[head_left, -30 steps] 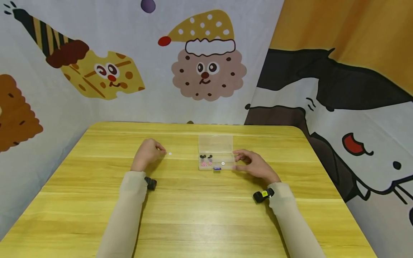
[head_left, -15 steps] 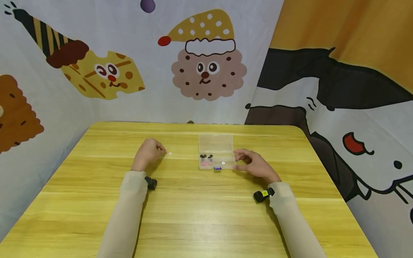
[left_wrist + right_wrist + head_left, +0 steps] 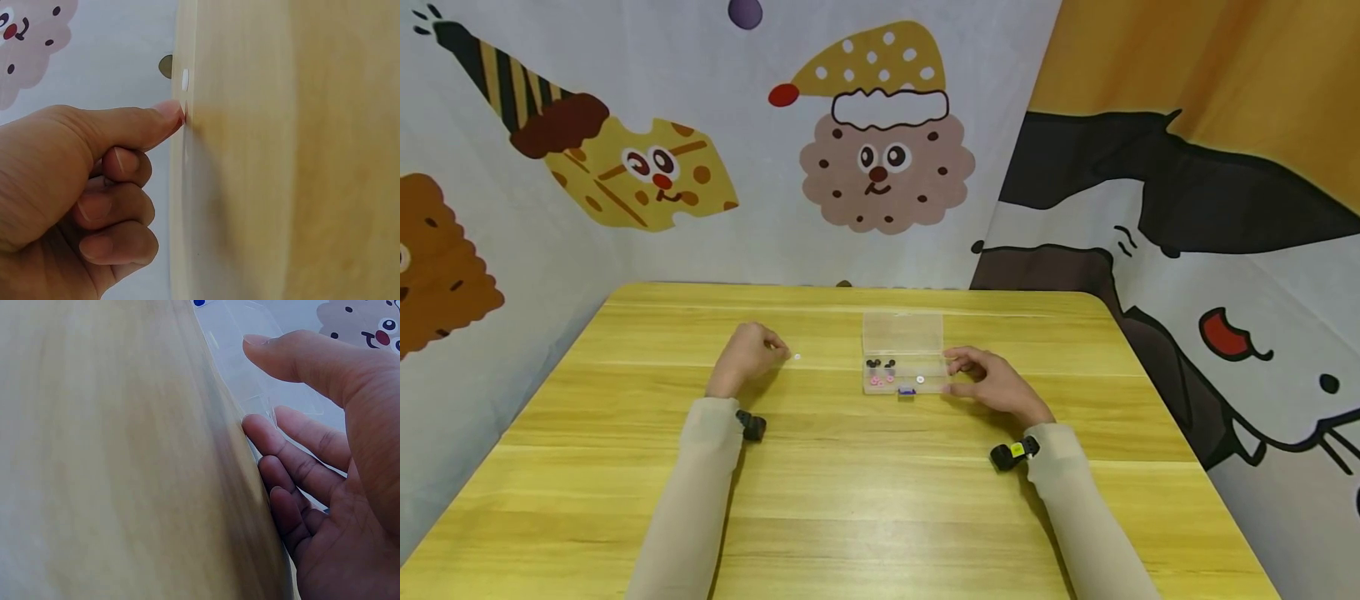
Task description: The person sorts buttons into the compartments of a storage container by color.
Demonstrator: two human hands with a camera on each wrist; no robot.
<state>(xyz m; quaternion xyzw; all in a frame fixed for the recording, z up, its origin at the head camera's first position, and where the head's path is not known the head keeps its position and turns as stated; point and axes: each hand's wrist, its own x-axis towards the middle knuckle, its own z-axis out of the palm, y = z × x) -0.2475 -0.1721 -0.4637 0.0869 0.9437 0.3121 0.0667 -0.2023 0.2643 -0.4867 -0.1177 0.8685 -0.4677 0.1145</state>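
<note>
My left hand (image 3: 748, 358) rests low over the left part of the table, its fingers curled and the thumb tip down at the tabletop. Just past its fingertips lies a small white disc-like piece (image 3: 797, 357), apart from the thumb in the left wrist view; nothing shows in the fingers. A clear plastic case (image 3: 932, 386) stands with its lid (image 3: 902, 333) raised. Inside are several black pieces (image 3: 871, 364), several pink pieces (image 3: 875, 381) and one white piece (image 3: 921, 380). My right hand (image 3: 992, 387) is spread at the case's right end, fingertips at its side.
A blue latch (image 3: 907, 392) sits on the case's front edge. The wooden table (image 3: 850, 500) ends at a cartoon-printed cloth (image 3: 700, 258) behind it. Black wrist cameras are strapped on both wrists, above the sleeves' cuffs.
</note>
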